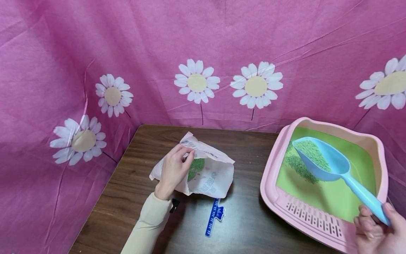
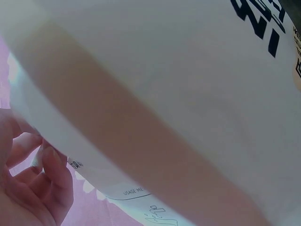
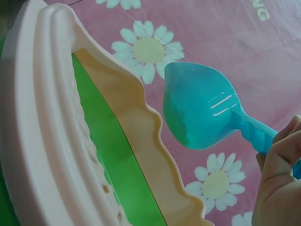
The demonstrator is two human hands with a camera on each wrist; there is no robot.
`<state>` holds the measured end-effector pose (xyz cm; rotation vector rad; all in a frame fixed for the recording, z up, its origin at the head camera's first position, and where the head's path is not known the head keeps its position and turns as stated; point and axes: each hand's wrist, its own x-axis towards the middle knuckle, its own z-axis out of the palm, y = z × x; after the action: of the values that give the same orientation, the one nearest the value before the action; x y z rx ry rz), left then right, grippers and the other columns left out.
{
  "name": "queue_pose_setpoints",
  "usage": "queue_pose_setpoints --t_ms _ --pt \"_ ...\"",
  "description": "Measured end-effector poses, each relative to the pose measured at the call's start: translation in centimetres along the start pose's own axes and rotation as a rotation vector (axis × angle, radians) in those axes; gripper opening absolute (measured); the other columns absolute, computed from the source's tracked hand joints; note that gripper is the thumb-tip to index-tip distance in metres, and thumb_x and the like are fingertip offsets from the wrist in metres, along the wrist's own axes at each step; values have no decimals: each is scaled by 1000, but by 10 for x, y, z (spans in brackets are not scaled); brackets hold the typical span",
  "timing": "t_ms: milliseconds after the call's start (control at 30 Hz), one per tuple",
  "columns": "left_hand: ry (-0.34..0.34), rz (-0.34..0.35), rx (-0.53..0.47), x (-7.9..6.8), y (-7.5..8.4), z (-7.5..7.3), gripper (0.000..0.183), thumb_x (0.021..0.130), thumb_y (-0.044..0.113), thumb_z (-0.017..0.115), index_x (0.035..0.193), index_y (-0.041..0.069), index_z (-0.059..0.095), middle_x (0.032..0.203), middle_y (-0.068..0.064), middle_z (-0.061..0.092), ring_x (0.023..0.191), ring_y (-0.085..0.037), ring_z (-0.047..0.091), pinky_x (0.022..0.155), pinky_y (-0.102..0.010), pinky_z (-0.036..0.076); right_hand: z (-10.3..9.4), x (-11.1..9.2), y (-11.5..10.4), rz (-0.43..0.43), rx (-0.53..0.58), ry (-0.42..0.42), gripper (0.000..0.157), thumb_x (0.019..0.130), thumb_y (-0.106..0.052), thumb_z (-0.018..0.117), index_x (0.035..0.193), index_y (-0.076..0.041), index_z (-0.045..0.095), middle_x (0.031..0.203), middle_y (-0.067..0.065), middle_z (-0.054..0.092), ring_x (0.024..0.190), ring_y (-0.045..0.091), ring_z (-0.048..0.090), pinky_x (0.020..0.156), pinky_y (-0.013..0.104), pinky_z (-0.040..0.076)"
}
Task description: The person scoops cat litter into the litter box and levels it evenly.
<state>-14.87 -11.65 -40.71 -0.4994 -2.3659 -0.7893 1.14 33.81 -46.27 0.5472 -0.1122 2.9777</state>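
Observation:
My right hand (image 1: 379, 227) grips the handle of a light blue scoop (image 1: 337, 165), which carries green pellets (image 1: 312, 153). The scoop is held over a pink litter box (image 1: 269, 176) with a green bottom, where a patch of green pellets lies at the left. In the right wrist view the scoop (image 3: 202, 108) shows from its side beside the box's wavy rim. My left hand (image 1: 176, 165) pinches the upper edge of an open white paper bag (image 1: 215, 176) that lies on the table. Green pellets (image 1: 196, 168) show inside the bag's mouth. The bag (image 2: 188, 94) fills most of the left wrist view.
A blue and clear bag clip (image 1: 215, 217) lies on the dark wooden table (image 1: 247, 225) in front of the bag. Close to my left wrist is a small black object (image 1: 174, 205). A pink cloth (image 1: 152, 42) with white flowers hangs behind the table and to its left.

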Motion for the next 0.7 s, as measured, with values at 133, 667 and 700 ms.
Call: queue_pose_setpoints --t_ms 133,667,700 --pt "-1 0 -1 0 0 0 8 86 13 68 84 11 75 78 3 64 55 -4 50 52 -21 40 -4 -2 -2 -15 3 0 74 105 -31 3 97 29 46 85 47 55 51 35 34 52 25 7" --pt "-3 5 -12 0 0 -1 8 86 13 68 84 11 76 77 2 64 55 -4 49 52 -20 40 -17 -10 -13 -104 -187 227 64 107 -17 11 98 29 54 76 41 61 50 37 52 51 27 14" --pt "-3 3 -13 0 0 -1 8 86 13 68 84 11 76 77 3 64 55 -4 49 52 -20 39 -17 -10 -13 -101 -209 248 62 107 -16 12 99 28 55 76 40 62 51 36 54 50 25 14"
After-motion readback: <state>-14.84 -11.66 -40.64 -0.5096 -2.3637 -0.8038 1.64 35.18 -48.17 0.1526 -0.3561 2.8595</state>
